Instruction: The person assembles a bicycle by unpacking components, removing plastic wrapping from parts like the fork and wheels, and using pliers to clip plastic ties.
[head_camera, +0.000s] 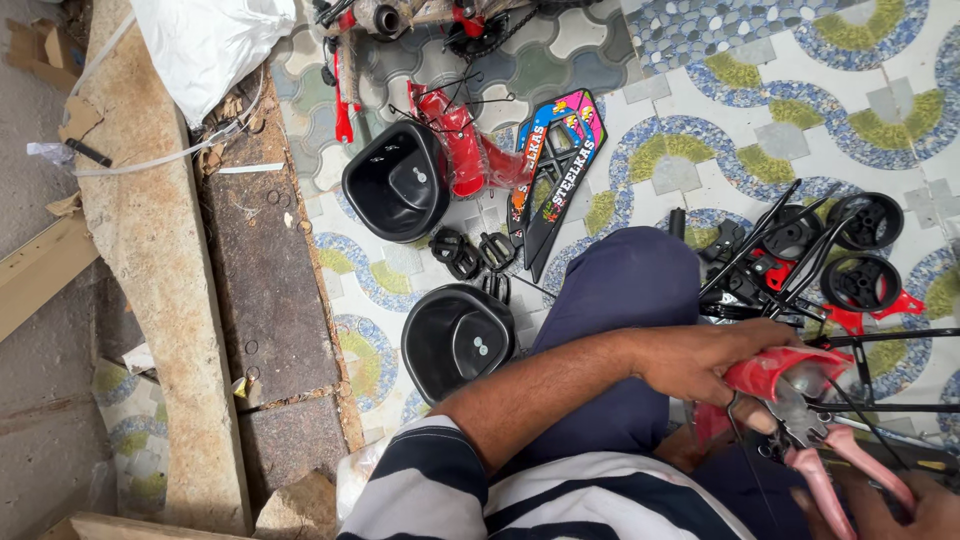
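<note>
While the left hand (700, 362) wraps its fingers (745, 378) tightly around a red plastic part (785, 370), the right hand (905, 510) sits at the lower frame edge, fingers closed on the pink handles of a pair of pliers (815, 445) whose head lies just below the left fingers. Beyond those fingers, on the patterned tiled floor (700, 130), lie small black wheels (862, 282), two black basket tubs (455, 340) and a colourful sticker panel (560, 165).
</note>
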